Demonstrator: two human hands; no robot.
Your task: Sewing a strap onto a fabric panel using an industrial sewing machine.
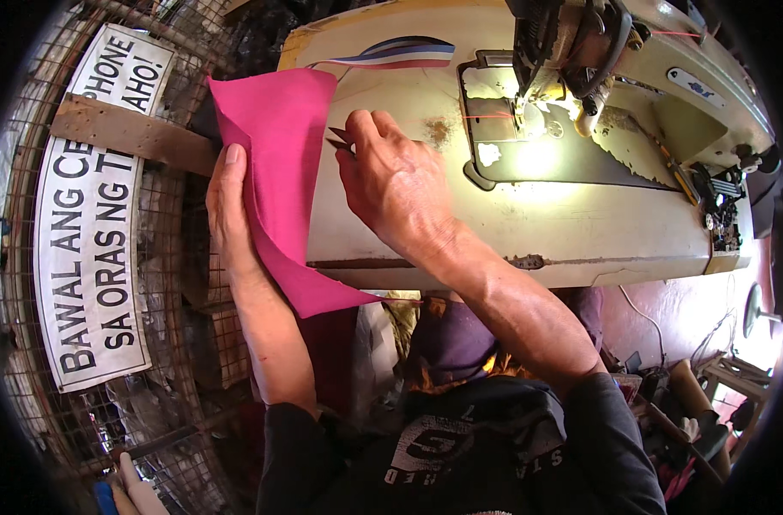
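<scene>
One piece of bright pink fabric (280,172) hangs over the left edge of the cream sewing table (529,232), its lower corner drooping below the tabletop. The left hand (228,206) lies flat along the cloth's left edge, fingers straight and together, thumb pressed on the fabric. The right hand (391,180) is closed around one small pair of dark snips (340,140), whose tips touch the pink cloth. One sewing machine (614,60) stands at the table's far right, with one red thread (486,116) running toward its needle. One striped ribbon (400,53) lies just beyond the fabric. One white sign (99,215) hangs on the wire mesh at left.
</scene>
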